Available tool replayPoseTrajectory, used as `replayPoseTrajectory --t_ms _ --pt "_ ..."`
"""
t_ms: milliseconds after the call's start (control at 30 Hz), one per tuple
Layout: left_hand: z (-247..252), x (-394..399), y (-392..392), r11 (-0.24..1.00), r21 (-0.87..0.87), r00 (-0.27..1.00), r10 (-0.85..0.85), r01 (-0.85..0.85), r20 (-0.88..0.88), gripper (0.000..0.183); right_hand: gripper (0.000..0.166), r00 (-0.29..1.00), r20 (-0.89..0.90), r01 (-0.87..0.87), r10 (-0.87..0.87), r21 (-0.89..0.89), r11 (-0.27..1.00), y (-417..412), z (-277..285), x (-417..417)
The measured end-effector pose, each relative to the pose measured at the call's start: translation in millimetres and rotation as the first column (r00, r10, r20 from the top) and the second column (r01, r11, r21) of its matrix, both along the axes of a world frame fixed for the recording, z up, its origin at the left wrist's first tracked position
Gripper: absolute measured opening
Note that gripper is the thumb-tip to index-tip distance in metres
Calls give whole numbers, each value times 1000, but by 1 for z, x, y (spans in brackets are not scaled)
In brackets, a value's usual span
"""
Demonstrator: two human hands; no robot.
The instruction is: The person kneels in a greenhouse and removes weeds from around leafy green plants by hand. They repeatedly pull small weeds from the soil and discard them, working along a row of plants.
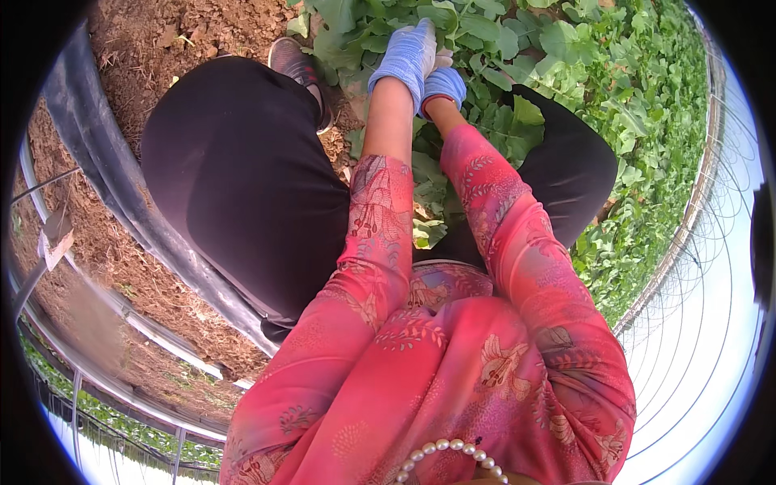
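Note:
Both my hands wear blue knit work gloves with pale palms. My left hand (407,53) reaches into broad green leaves (479,27) of low leafy plants at the top of the view. My right hand (444,83) lies close beside it, partly covered by it, with pale fingertips showing near the left palm. Leaves surround both hands. Whether either hand grips a leaf or stem is hidden by the gloves and foliage. A red band circles my right wrist.
My bent knees in black trousers (236,182) flank the plants, with one shoe (297,63) on brown soil (145,36). A dense leafy bed (630,121) stretches along the right. Black sheeting or hose (109,139) runs down the left, near metal poles (76,388).

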State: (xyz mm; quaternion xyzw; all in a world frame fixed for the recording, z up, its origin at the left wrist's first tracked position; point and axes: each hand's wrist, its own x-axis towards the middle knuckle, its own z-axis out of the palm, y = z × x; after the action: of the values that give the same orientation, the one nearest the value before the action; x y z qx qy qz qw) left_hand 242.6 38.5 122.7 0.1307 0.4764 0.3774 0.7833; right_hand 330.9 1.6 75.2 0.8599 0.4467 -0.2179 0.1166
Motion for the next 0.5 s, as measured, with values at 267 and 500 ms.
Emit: replayPoseTrajectory --t_ms 267,500 --pt "1 -4 -1 988 -16 987 -156 155 -41 32 29 724 -300 -661 621 -45 749 -10 3 49" --pt "-55 0 -11 607 531 620 80 591 -781 38 37 700 -473 -632 536 -59 773 -27 27 59"
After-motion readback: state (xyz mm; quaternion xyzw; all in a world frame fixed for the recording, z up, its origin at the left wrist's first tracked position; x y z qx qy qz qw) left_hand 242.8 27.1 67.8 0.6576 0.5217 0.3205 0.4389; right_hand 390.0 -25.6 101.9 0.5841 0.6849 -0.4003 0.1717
